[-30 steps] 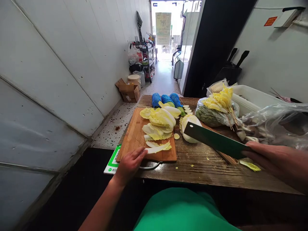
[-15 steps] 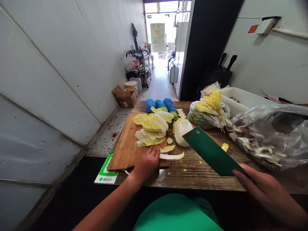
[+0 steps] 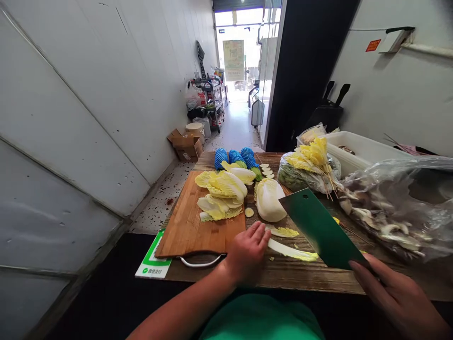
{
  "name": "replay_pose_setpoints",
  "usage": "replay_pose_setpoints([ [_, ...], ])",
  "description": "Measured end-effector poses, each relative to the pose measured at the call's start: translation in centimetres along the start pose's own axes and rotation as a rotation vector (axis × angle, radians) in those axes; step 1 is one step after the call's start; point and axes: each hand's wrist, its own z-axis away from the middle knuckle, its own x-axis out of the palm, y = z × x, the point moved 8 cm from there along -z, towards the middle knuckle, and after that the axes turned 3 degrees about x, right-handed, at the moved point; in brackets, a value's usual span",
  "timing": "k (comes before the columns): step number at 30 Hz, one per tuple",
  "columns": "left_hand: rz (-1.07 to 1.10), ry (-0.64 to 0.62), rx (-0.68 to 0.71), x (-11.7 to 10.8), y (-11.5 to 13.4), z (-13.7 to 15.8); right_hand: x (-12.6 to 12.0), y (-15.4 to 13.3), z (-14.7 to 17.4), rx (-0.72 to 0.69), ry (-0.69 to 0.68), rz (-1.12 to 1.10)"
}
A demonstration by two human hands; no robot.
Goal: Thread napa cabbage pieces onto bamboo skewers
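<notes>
My left hand [image 3: 247, 250] is closed at the right edge of the wooden cutting board [image 3: 198, 233], with the ends of two cut napa cabbage strips [image 3: 292, 249] at its fingers. These strips lie on the table to its right. My right hand [image 3: 396, 288] grips a cleaver [image 3: 325, 229] by its handle, most of which the fingers hide. Its green blade is tilted above the table, right of the strips. Several loose napa cabbage leaves [image 3: 224, 189] are piled on the board. A pale napa cabbage head [image 3: 271, 200] rests beside the board, near a small round slice [image 3: 249, 212].
Behind the board lie vegetables in blue foam nets [image 3: 235, 158]. Skewered yellow leaves [image 3: 311, 156] rest on a bag of greens at right, before a white bin [image 3: 364, 146]. A plastic bag of mushrooms [image 3: 392, 222] fills the right side. A payment sign [image 3: 150, 269] pokes out under the board.
My left hand has moved right from the board, and the cabbage strips have slid right with it. The board's white handle now shows. The cleaver has shifted slightly right and down in view.
</notes>
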Motion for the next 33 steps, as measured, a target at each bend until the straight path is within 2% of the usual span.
replay_pose_setpoints([
  [3, -0.105, 0.052, -0.121, -3.0, -3.8, 4.7, 1.0, -0.8, -0.5, -0.006, -0.022, -0.012],
  [7, -0.250, -0.140, -0.307, -4.1, -9.3, 10.4, 2.0, -2.0, -1.3, -0.039, -0.029, -0.025],
  [10, -0.290, -0.255, -0.399, -4.9, -11.2, 12.0, 2.9, -2.1, -1.7, -0.031, -0.067, -0.044],
  [12, -0.311, -0.233, -0.385, -6.1, -11.1, 10.6, 3.4, -2.0, -1.9, -0.014, -0.099, -0.054],
  [15, -0.299, -0.147, -0.260, -7.2, -10.3, 5.8, 3.6, -2.0, -2.2, 0.013, -0.105, -0.053],
  [18, -0.257, -0.167, -0.030, -5.2, -9.5, 0.0, 3.1, -2.4, -2.4, 0.015, -0.053, -0.034],
  [19, -0.259, -0.179, 0.009, -4.1, -9.6, -1.7, 2.9, -2.6, -2.4, 0.010, -0.036, -0.027],
  [23, -0.214, -0.245, 0.094, -0.8, -10.2, -6.3, 2.5, -2.4, -1.8, 0.004, -0.021, -0.027],
  [26, -0.154, -0.254, 0.127, -1.2, -10.4, -8.1, 2.5, -1.5, -1.1, 0.018, -0.044, -0.027],
  [27, -0.121, -0.209, 0.099, -2.1, -10.8, -8.6, 2.4, -1.3, -0.9, 0.025, -0.049, -0.027],
  [29, -0.016, -0.040, -0.036, -5.0, -12.0, -9.4, 2.4, -0.8, -0.4, 0.041, -0.056, -0.030],
  [31, 0.154, 0.181, -0.257, -8.2, -13.9, -9.0, 2.3, -0.6, -0.1, 0.049, -0.056, -0.039],
  [33, 0.363, 0.375, -0.500, -10.6, -15.7, -6.9, 2.2, -0.6, 0.1, 0.040, -0.048, -0.042],
])
